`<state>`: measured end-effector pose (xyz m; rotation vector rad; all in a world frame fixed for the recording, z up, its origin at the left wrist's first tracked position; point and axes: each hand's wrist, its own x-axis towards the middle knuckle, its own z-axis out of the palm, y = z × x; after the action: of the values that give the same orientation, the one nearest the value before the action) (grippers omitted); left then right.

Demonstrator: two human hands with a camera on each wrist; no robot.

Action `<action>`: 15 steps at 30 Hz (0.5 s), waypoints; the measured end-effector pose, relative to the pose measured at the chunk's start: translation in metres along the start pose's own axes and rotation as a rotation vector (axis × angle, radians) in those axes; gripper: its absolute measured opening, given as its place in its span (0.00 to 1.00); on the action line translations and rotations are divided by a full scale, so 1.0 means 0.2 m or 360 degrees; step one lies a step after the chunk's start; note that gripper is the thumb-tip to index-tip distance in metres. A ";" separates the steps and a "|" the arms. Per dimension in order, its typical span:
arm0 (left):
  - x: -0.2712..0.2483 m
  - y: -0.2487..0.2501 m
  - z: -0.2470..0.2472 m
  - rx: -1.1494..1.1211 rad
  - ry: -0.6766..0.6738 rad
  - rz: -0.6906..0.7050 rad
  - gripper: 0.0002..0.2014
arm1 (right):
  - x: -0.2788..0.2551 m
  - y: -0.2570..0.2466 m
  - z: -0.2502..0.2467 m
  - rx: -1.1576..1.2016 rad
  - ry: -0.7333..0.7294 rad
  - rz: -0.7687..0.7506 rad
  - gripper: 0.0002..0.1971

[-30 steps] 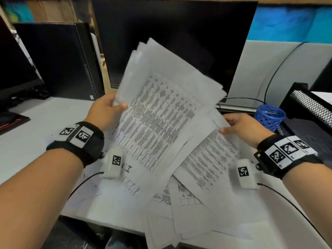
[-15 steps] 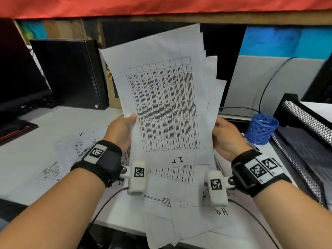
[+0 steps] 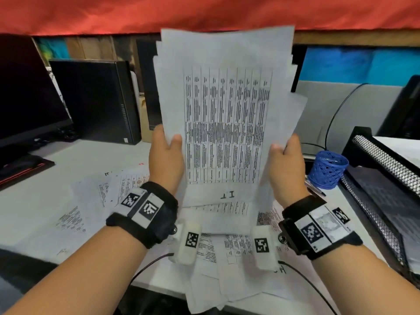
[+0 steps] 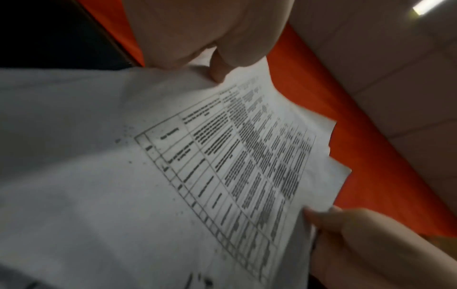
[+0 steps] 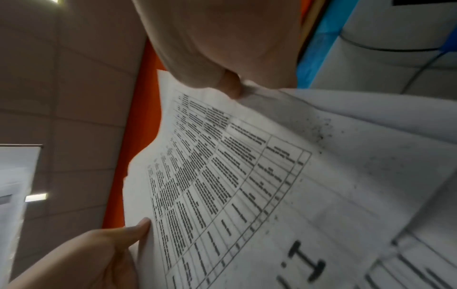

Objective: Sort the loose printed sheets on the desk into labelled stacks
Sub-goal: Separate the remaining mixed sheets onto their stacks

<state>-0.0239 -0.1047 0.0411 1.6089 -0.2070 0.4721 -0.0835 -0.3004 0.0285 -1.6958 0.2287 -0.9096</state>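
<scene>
I hold a bundle of printed sheets [image 3: 227, 114] upright in front of me, the top one a table with a handwritten "I.T" label below it. My left hand [image 3: 167, 153] grips its left edge, thumb on the front. My right hand [image 3: 284, 160] grips the right edge the same way. In the left wrist view the bundle [image 4: 173, 176] fills the frame, with my left thumb [image 4: 220, 68] on it and my right hand [image 4: 358, 244] lower right. The right wrist view shows the same sheets [image 5: 272, 185] and my left hand [image 5: 99, 254]. More loose sheets [image 3: 227, 264] lie scattered on the desk below.
A white desk [image 3: 34, 201] carries the papers. A black monitor [image 3: 27, 105] and a black computer case [image 3: 95, 101] stand at left. A blue mesh pen cup [image 3: 327, 169] and a black mesh paper tray [image 3: 386, 178] sit at right. A red cloth [image 3: 204, 12] hangs overhead.
I have gathered the fanned sheets together and raised them from tilted to upright, my hands drawing closer on either edge. My view has tipped upward.
</scene>
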 end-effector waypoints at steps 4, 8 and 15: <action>-0.09 0.07 0.00 -0.0045 -0.0028 0.0229 0.11 | -0.04 -0.06 0.00 0.0025 -0.0004 -0.0223 0.05; -0.17 0.03 0.00 -0.0093 -0.0120 0.0218 0.14 | -0.10 -0.03 0.01 0.0003 -0.0145 -0.0090 0.13; -0.18 -0.04 -0.02 -0.0120 -0.0161 0.0081 0.20 | 0.03 -0.23 0.01 0.0086 -0.0096 -0.0401 0.31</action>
<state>-0.0538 -0.1049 0.0181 1.5576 -0.3391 0.4177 -0.0918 -0.2868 0.0725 -1.7239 -0.0517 -1.0378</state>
